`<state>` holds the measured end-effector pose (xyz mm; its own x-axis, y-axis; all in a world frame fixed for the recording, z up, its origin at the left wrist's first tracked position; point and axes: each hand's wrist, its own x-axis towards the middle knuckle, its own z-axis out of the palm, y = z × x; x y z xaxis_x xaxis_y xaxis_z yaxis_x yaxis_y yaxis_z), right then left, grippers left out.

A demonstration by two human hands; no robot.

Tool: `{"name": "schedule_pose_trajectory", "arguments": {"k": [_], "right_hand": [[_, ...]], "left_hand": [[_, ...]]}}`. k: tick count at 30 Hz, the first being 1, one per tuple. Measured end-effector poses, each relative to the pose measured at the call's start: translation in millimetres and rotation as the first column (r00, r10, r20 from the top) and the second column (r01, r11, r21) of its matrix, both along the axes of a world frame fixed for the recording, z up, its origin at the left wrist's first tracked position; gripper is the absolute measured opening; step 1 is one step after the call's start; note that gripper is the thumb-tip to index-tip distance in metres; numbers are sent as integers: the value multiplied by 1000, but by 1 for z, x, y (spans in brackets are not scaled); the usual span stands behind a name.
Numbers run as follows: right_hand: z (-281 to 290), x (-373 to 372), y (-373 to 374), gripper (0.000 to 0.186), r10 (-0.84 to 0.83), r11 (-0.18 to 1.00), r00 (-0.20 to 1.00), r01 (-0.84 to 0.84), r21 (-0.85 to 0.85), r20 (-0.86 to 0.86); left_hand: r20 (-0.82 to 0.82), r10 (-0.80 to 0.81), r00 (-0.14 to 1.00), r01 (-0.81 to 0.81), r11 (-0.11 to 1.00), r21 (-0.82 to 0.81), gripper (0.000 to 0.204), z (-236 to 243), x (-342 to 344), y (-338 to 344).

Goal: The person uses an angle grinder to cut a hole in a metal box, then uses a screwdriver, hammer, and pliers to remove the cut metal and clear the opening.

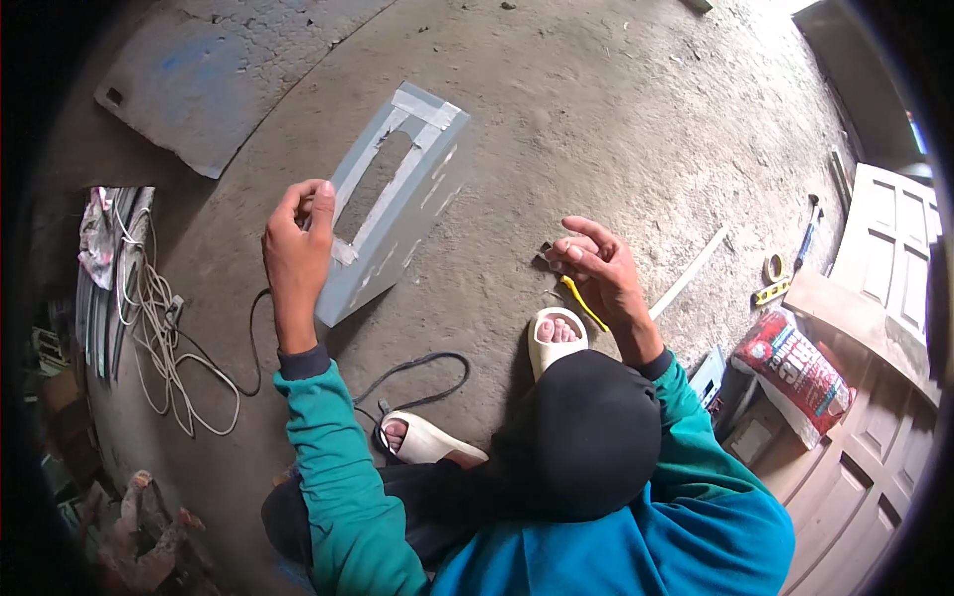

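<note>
A long grey box (434, 184) stands on the floor ahead, slightly left of the middle. Its top has a long rounded slot framed by silvery strips, and pale patches mark its side. My left hand (301, 238) is closed at the box's left edge, thumb uppermost; the other fingertips are partly hidden. To the right of the box, my right hand (601, 273) is raised with thumb and fingers drawn together and the index finger stretched out. A thin yellow strip (581, 301) and a small dark piece (544, 256) show beside its fingers, perhaps parts of one small tool.
Pale cables (164, 343) lie at left; a black cord (422, 368) loops near my left slipper (432, 437). At right are a white strip (688, 270), a tape roll (774, 267), a yellow level (771, 293), a red-and-white bag (795, 372) and panelled doors (845, 487).
</note>
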<state>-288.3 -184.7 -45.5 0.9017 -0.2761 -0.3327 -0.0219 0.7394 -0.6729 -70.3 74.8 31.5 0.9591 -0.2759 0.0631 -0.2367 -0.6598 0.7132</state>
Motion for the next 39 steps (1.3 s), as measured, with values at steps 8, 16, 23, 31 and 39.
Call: {"name": "schedule_pose_trajectory", "arguments": {"k": [8,16,23,31,39], "right_hand": [[8,7,7,40,36,978,999,-28,-209,32],[13,22,21,34,36,945,999,-35,-326,-5],[31,21,23,34,93,860,992,-124,-496,-87],[57,18,30,50,143,833,984,-177,-524,-105],[0,11,13,48,85,722,982,-178,-668,-170]], "left_hand": [[175,67,982,-84,992,90,33,4,-2,5],[371,-288,883,345,933,-98,16,21,-48,-39],[239,-550,800,562,827,19,12,-1,-99,-83],[409,-514,754,523,846,98,6,-15,-101,-82],[392,-386,835,427,904,-20,27,11,-91,-69]]}}
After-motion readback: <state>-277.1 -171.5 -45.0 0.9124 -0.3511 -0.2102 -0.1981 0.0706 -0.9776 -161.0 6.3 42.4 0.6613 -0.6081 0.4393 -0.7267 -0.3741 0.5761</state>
